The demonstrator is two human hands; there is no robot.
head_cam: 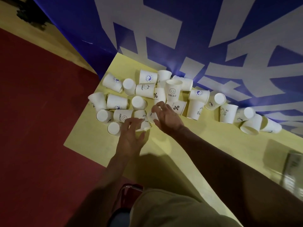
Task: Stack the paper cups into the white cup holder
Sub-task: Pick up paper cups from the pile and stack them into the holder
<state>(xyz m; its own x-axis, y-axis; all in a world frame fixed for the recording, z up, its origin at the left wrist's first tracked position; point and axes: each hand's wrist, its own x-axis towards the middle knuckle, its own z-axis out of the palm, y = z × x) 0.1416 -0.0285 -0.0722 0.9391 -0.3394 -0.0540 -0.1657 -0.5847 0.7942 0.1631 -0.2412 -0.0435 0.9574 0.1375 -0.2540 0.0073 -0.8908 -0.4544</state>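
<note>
Several white paper cups with small prints lie scattered on the yellow table (205, 145); some are upright, some upside down, some on their sides. An upright "HELLO" cup (173, 92) stands in the middle of the heap. My right hand (167, 117) reaches in from the right, its fingers and thumb curled round a small cup (151, 115) at the heap's near edge. My left hand (131, 138) is just left of it, with fingers spread and fairly straight, its fingertips against a tipped cup (145, 126). No white cup holder is clearly visible.
A blue and white banner (213, 38) rises right behind the cups. The table's left edge drops to a red floor (41, 128). A blurred pale object (293, 171) lies at the right edge. A red chair frame (131, 188) and my lap are below.
</note>
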